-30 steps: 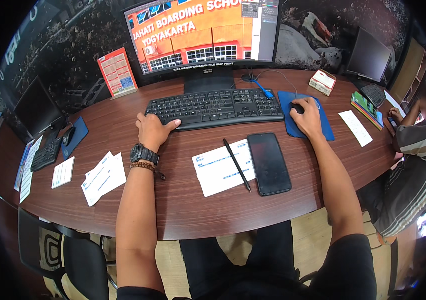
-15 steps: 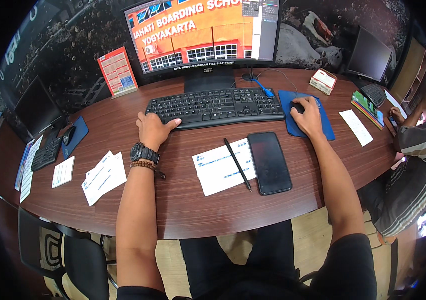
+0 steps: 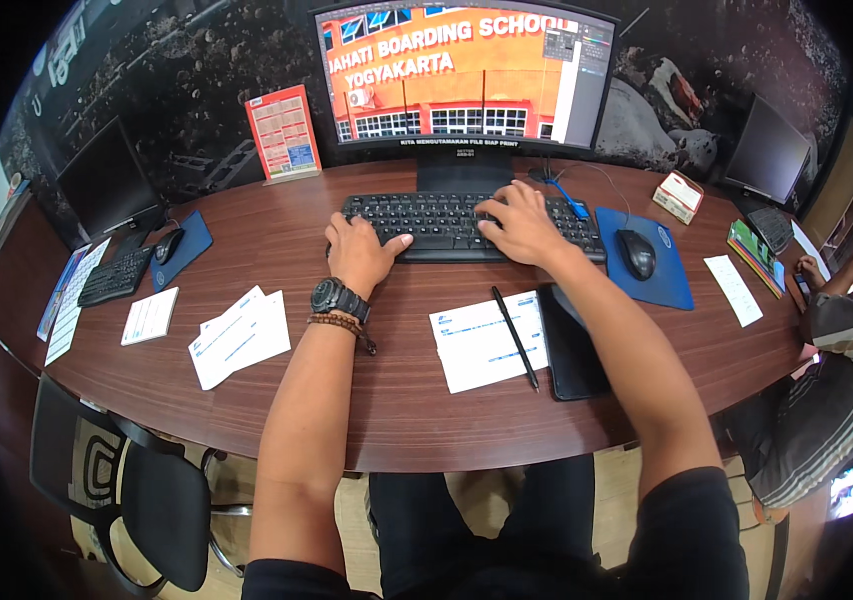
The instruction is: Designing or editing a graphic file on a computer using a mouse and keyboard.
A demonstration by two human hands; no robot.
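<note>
Both hands rest on a black keyboard [image 3: 433,240] below a wide monitor [image 3: 467,70], which shows an orange building front and an editing panel. My left hand [image 3: 359,250], watch and beads at the wrist, lies open on the keyboard's left end. My right hand [image 3: 522,225] is on the right half, fingers apart over the keys, holding nothing. A black mouse [image 3: 637,255] sits free on a blue pad [image 3: 672,290] to the right. Below the keyboard lie white forms [image 3: 472,365], a black pen [image 3: 515,338] and a dark phone [image 3: 572,370], partly behind my right forearm.
A second screen [image 3: 107,180] and loose papers [image 3: 239,340] are at left, above a chair [image 3: 162,510]. A red stand-up card [image 3: 283,130] is by the monitor. At right are a small box [image 3: 679,198], booklets [image 3: 755,255], another screen [image 3: 767,150] and a seated person [image 3: 817,400].
My right hand has left the mouse and moved leftward onto the keyboard, its forearm now over the phone. The view has shifted, so the desk's things sit differently in frame.
</note>
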